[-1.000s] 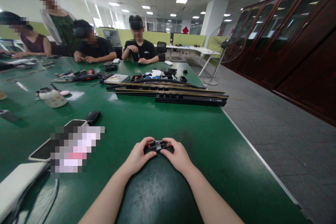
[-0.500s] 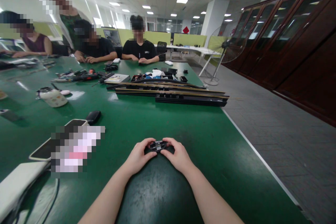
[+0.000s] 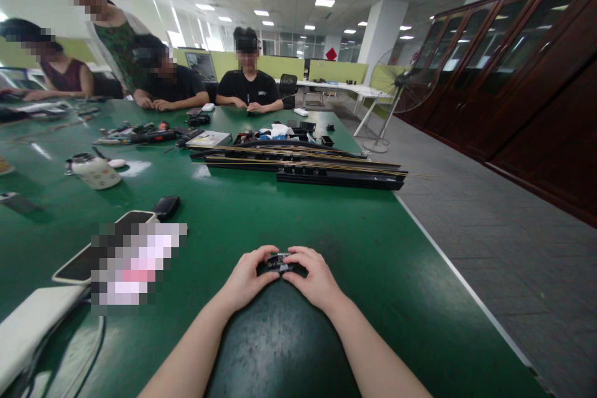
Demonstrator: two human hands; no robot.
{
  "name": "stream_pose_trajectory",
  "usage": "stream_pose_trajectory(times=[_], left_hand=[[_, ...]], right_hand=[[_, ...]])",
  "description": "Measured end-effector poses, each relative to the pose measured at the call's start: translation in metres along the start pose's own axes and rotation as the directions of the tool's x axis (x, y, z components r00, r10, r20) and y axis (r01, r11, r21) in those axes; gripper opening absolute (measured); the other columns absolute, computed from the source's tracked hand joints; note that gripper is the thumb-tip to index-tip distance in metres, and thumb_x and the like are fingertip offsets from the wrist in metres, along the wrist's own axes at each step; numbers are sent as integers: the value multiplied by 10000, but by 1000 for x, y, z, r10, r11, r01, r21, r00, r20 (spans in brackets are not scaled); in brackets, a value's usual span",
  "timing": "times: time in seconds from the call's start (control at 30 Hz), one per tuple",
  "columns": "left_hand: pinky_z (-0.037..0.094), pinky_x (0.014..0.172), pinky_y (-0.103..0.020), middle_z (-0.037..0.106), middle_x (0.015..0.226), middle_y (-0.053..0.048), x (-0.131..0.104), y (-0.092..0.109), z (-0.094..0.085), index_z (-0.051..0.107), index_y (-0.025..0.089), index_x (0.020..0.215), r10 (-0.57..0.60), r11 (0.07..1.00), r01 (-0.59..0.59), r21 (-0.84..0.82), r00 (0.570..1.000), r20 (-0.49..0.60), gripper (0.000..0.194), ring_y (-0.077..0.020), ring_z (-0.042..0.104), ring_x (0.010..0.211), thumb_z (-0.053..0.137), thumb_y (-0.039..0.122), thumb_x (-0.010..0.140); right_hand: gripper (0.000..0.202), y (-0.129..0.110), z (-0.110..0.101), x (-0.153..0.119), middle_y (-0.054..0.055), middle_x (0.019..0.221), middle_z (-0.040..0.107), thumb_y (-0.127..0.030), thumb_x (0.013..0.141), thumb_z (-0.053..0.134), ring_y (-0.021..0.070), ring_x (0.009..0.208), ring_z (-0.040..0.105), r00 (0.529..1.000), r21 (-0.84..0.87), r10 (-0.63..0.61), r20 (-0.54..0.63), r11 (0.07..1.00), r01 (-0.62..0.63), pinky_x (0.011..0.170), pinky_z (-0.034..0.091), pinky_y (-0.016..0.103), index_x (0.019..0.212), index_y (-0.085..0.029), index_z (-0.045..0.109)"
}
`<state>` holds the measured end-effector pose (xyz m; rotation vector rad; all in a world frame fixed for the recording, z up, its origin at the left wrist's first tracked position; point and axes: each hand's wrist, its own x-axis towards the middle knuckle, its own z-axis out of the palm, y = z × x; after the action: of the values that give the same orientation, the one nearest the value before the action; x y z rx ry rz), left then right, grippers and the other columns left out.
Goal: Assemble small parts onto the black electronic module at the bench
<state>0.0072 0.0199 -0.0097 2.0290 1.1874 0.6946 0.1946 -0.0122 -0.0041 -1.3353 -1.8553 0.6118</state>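
Observation:
A small black and silver part is held low over the green table, near the middle of the view. My left hand grips its left end between thumb and fingers. On the other side, my right hand has its thumb and fingers closed round the right end. The fingertips of both hands almost meet and cover much of the part, so its finer details are too small to tell.
Long black rails with thin yellowish rods lie across the table ahead. At left are a phone, a white box, cables and a patterned cup. Several people are around the far side; a fan stands right.
My right hand's fingers have shifted slightly left over the part, covering more of it. At the far left, the standing person leans further left.

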Motion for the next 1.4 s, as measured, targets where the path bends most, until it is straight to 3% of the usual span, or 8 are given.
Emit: stream_pose_trajectory(times=[0.33, 0.67, 1.4], left_hand=[[394, 857, -368, 581, 996, -44, -1, 1, -1, 460, 240, 1114, 11, 1000, -11, 4, 1000, 26, 433, -187, 532, 918, 557, 336, 703], [395, 832, -359, 594, 931, -34, -1, 4, -1, 469, 238, 1105, -6, 1000, 6, 24, 1000, 19, 423, -188, 538, 882, 551, 350, 705], [402, 793, -327, 599, 897, -21, 0, 8, -3, 474, 232, 1102, -21, 999, 20, 32, 1000, 15, 427, -179, 542, 850, 566, 299, 690]], right_hand=[[238, -3, -2, 1, 20, 1032, 634, -198, 657, 680, 190, 981, 548, 1000, 16, 4, 8, 1000, -4, 865, 378, 375, 873, -294, 649], [206, 1, -2, 1, 32, 1012, 633, -202, 680, 662, 178, 975, 561, 998, 165, 32, -62, 986, -22, 873, 418, 361, 875, -261, 636], [180, 4, -5, 2, 17, 844, 662, -264, 691, 627, 172, 813, 587, 962, 318, 231, -146, 932, -176, 782, 424, 322, 859, -204, 613]])
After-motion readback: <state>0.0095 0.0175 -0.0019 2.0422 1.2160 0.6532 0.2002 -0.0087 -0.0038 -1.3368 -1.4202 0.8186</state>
